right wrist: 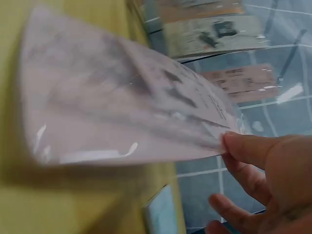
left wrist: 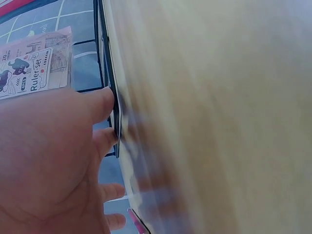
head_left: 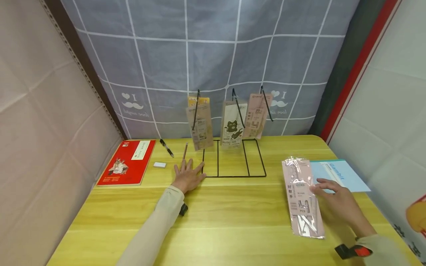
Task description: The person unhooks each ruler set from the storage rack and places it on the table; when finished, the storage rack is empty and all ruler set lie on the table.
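Note:
My right hand [head_left: 341,201] pinches the right edge of a clear-wrapped pink ruler set packet [head_left: 303,199] between thumb and fingers. In the right wrist view the packet [right wrist: 122,107] is tilted, its near end close over the table. Spread flat, my left hand [head_left: 189,178] rests on the table with its thumb at the front left corner of a black wire rack [head_left: 233,177]. The left wrist view has the thumb and a finger touching the rack's base wire [left wrist: 116,112]. From the rack's hooks hang a tan packet [head_left: 201,129], a white cat-print ruler set [head_left: 234,125] and a pink packet [head_left: 256,116].
A red booklet [head_left: 128,162], a white eraser [head_left: 159,164], a black pen [head_left: 166,147] and a pencil [head_left: 185,150] lie left of the rack. Under my right hand's far side is a light blue booklet [head_left: 349,175]. A grey checked cloth [head_left: 213,62] hangs behind the table.

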A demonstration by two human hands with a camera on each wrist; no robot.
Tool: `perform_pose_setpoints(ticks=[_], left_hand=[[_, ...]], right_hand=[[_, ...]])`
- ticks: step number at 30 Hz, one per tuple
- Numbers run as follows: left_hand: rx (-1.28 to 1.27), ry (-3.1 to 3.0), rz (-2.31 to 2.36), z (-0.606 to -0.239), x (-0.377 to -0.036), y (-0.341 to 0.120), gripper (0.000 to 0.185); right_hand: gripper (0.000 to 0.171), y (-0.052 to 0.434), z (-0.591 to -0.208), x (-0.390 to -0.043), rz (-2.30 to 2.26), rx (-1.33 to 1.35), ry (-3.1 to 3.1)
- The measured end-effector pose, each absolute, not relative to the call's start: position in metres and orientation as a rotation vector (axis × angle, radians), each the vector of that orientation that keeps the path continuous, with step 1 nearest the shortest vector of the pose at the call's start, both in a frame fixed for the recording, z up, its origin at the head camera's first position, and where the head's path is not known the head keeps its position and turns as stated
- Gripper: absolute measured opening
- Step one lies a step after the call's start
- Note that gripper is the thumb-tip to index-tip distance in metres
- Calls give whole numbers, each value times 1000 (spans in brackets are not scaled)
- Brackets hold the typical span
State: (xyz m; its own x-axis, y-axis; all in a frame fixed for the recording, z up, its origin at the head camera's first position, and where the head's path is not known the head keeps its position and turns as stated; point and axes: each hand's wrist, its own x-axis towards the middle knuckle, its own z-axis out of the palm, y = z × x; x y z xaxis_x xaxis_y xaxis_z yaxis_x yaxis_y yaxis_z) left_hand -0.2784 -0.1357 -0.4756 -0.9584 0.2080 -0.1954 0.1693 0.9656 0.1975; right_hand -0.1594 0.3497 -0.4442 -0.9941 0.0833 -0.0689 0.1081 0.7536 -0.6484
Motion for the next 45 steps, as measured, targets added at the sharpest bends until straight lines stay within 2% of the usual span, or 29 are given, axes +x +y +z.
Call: perform_pose_setpoints(ticks=[2,7,12,35,39,45], left_hand=[[277,2902,259,-476,-278,-136,61],[276,2899,271,-474,-278,-135,60],[282,2901,254,-473,-279,-135,60],[285,2905,224,-475,-277,-136,60],[285,2901,239,-476,-276,-135,60],[274,2910,255,-476,-276,-135,60]], right_hand=[[54,350,-458,-160,-1025,104,3015],[38,342,-480,-161,-826,170,3184],[33,334,-485,-159,-796,294,3199],[35,331,-478,-158,-666,427,3098],[38,338,-463,-164,-646,439,3096],[52,345,-419,-200,-781,307,3186]])
